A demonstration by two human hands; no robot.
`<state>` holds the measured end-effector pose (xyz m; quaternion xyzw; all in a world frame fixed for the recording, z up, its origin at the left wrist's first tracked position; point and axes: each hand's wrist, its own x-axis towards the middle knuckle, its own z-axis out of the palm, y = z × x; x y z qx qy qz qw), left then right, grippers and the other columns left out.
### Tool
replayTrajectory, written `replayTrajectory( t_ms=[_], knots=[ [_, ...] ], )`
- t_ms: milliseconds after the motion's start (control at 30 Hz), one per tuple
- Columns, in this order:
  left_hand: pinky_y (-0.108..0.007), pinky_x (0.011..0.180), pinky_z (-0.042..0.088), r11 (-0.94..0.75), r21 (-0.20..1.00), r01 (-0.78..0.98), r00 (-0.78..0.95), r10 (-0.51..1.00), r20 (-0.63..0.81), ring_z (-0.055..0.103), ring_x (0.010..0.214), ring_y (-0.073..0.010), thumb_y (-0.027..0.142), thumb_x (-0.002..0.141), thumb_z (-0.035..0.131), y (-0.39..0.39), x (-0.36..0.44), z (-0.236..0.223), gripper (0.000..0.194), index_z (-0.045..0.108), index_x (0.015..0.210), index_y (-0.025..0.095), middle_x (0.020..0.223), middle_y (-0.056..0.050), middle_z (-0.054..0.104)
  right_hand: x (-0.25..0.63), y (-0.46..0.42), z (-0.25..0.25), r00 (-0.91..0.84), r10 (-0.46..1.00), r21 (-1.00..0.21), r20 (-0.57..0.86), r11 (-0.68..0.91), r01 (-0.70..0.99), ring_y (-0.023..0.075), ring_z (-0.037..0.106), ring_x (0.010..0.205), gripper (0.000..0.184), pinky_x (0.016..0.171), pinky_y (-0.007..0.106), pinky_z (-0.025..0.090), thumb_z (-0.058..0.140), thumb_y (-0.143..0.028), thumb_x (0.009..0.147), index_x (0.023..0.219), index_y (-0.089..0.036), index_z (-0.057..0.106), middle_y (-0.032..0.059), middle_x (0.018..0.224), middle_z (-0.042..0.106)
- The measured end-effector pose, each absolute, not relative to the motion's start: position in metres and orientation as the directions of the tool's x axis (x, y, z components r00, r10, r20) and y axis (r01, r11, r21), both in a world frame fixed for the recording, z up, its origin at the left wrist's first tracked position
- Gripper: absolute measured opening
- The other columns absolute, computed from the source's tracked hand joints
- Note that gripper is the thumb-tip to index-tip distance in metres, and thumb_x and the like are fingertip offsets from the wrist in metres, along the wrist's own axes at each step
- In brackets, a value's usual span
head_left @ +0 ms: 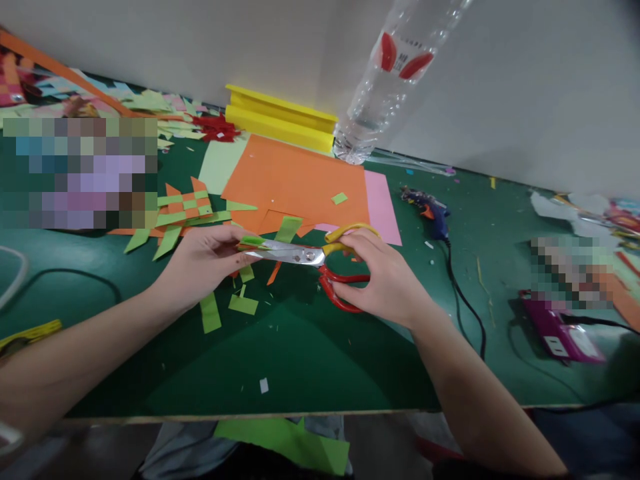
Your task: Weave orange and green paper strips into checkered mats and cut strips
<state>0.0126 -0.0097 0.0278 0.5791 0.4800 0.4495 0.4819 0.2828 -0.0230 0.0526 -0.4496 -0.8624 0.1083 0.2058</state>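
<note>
Scissors [295, 255] in the right hand [387, 270], green paper piece [253, 241] in the left hand [210, 260]

At the centre of the frame, the scissors lie almost level, with their blades pointing left and their yellow and red handles to the right. The right hand is closed around the handles, fingers at the yellow loop and thumb at the red one; the loops stand apart. How far the blades are parted cannot be told. Just left of centre, the left hand pinches the green paper piece between thumb and fingers, beside the blade tips.

Below the blades, a green strip [211, 313] and a green scrap [243, 305] lie on the green table [320, 367]. Above the hands is an orange sheet [300, 177], with a pink sheet [384, 208] showing at its right edge and a pale green sheet [213, 167] at its left. A woven orange-and-green piece [187, 203] lies left of centre. At upper centre is a folded yellow piece [280, 123], just beside a clear bottle [375, 93]. Right of centre lies a blue glue gun [434, 215] with a black cord; a purple device [555, 330] is at lower right. Paper scraps [150, 100] are heaped at upper left.
</note>
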Motion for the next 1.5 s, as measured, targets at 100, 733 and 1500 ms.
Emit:
replayTrajectory(
  t_ms=[100, 733, 1500],
  knots=[
    [-0.021, 0.057, 0.051, -0.064, 0.991, 0.113, 0.142, 0.989, 0.048, 0.062, 0.061, -0.0102, 0.017, 0.063, 0.071, -0.0099, 0.0134, 0.0287, 0.013, 0.075, 0.073, 0.023, 0.072, 0.002, 0.071, 0.2820, -0.0235, 0.0535, -0.511, 0.821, -0.378, 0.254, 0.571, 0.729, 0.0291, 0.060, 0.115, 0.039, 0.092, 0.046, 0.054, 0.067, -0.031, 0.077, 0.111, -0.018, 0.056, 0.0145, 0.119, 0.064],
    [-0.025, 0.063, 0.055, -0.043, 0.990, 0.133, 0.175, 0.984, 0.020, 0.067, 0.068, -0.0143, 0.013, 0.061, 0.068, -0.0109, 0.0168, 0.0270, 0.018, 0.075, 0.073, 0.024, 0.075, 0.001, 0.074, 0.2791, -0.0254, 0.0516, -0.541, 0.793, -0.331, 0.281, 0.609, 0.721, 0.0314, 0.059, 0.116, 0.041, 0.093, 0.048, 0.053, 0.066, -0.032, 0.075, 0.111, -0.017, 0.054, 0.0173, 0.119, 0.063],
    [-0.023, 0.064, 0.056, -0.075, 0.986, 0.152, 0.215, 0.976, 0.041, 0.068, 0.072, -0.0133, 0.015, 0.064, 0.067, -0.0113, 0.0133, 0.0266, 0.010, 0.072, 0.071, 0.019, 0.079, 0.000, 0.074, 0.2829, -0.0239, 0.0516, -0.600, 0.674, -0.101, 0.431, 0.696, 0.710, 0.0306, 0.064, 0.105, 0.041, 0.086, 0.045, 0.055, 0.064, -0.037, 0.081, 0.111, -0.011, 0.057, 0.0170, 0.107, 0.068]
  ],
)
